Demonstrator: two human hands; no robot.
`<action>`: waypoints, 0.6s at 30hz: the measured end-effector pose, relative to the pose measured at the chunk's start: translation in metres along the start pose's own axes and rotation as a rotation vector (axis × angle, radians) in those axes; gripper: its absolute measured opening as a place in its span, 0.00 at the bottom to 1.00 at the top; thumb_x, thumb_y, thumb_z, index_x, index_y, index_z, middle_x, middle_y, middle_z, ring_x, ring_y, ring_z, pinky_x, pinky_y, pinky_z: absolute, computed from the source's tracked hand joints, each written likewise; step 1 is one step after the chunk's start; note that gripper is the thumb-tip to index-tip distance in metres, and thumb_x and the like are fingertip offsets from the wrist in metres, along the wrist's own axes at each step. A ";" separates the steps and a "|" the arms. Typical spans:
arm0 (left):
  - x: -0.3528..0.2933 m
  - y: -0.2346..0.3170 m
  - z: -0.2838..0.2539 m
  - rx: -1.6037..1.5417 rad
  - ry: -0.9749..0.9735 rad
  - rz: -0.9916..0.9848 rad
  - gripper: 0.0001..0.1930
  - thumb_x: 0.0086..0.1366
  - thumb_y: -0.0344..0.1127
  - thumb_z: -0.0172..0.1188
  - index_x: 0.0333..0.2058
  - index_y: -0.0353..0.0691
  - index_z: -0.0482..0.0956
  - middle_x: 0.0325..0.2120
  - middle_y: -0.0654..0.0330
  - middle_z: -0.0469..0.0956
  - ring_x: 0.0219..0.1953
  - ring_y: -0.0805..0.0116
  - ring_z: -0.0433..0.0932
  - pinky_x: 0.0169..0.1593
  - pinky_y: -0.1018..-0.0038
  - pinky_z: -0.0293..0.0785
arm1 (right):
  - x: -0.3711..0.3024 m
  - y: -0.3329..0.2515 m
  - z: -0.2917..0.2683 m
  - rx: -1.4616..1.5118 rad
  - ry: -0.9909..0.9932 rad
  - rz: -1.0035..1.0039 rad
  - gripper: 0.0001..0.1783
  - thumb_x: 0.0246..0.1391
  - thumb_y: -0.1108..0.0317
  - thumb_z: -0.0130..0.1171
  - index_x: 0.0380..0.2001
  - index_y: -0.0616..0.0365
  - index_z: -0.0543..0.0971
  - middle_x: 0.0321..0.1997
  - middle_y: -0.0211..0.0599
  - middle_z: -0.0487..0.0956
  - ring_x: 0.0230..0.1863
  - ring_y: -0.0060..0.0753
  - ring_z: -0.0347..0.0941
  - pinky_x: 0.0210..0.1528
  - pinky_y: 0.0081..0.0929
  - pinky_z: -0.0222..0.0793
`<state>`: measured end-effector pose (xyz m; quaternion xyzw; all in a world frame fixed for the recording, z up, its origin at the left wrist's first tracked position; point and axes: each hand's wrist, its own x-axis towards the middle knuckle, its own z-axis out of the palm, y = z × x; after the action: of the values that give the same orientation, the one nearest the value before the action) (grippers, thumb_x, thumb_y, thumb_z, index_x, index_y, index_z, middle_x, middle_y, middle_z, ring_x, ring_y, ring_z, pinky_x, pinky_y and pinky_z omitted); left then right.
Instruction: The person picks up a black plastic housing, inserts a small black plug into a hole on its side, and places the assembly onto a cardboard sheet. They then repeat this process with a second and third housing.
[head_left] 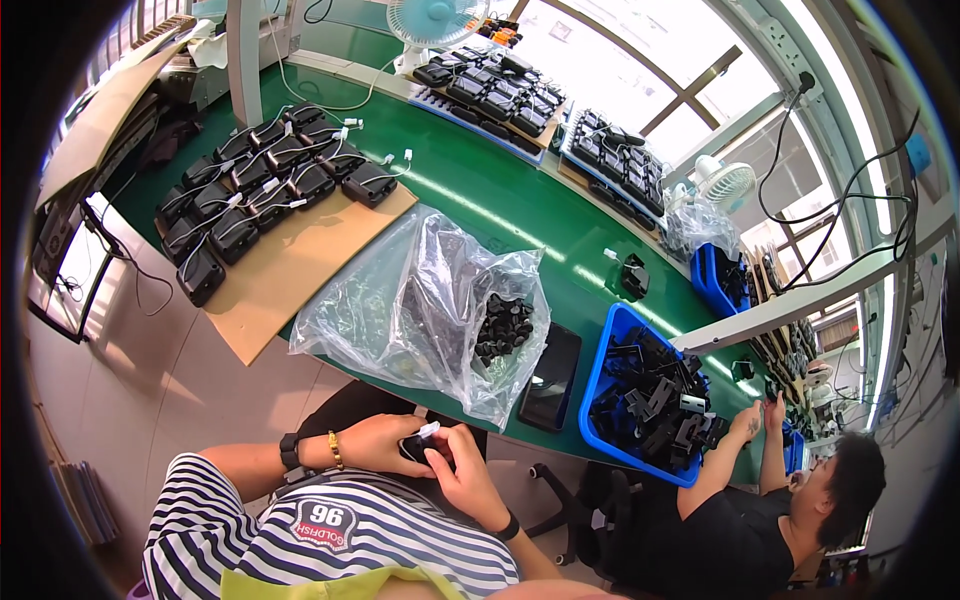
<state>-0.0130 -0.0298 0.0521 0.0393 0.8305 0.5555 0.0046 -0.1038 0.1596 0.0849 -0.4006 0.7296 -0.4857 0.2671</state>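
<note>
Close to my body, below the table's front edge, a small black plastic case [413, 449] with a white connector [429, 430] is held between my hands. My left hand [372, 443] wraps it from the left, fingers closed round it. From the right, my right hand [463, 474] pinches its near side with thumb and fingers bent. The hands partly hide the case. Ahead of them on the green table lies a clear plastic bag [400, 290] with a heap of small black parts [505, 328] in it. A black phone [552, 377] lies right of the bag.
A brown board [300, 262] at left carries rows of black cases [285, 160] with white cables. A blue bin [590, 425] of black parts stands at the table's right edge. Full trays [490, 90] and a fan [437, 20] are at the back. A co-worker [760, 530] works at right.
</note>
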 end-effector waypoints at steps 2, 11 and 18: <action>-0.001 -0.001 0.003 -0.041 0.016 -0.009 0.30 0.52 0.53 0.75 0.44 0.33 0.79 0.35 0.46 0.82 0.37 0.48 0.82 0.41 0.62 0.78 | 0.000 0.004 0.002 -0.025 -0.002 -0.025 0.15 0.62 0.73 0.60 0.49 0.64 0.72 0.42 0.45 0.71 0.41 0.43 0.72 0.46 0.32 0.70; -0.006 0.007 0.005 0.009 -0.099 -0.103 0.34 0.52 0.53 0.76 0.49 0.34 0.76 0.36 0.46 0.82 0.39 0.48 0.82 0.44 0.62 0.78 | -0.008 0.004 -0.003 -0.008 -0.093 0.028 0.16 0.63 0.67 0.61 0.49 0.64 0.72 0.44 0.48 0.74 0.45 0.49 0.75 0.48 0.34 0.72; 0.007 0.020 0.007 -0.028 -0.217 -0.049 0.44 0.53 0.51 0.77 0.63 0.38 0.68 0.47 0.43 0.77 0.47 0.48 0.80 0.49 0.63 0.77 | -0.011 0.011 -0.016 -0.229 -0.200 0.021 0.23 0.60 0.59 0.66 0.51 0.62 0.74 0.42 0.50 0.81 0.39 0.47 0.80 0.42 0.37 0.74</action>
<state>-0.0182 -0.0157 0.0681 0.0788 0.8179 0.5595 0.1088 -0.1141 0.1790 0.0814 -0.4674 0.7539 -0.3542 0.2961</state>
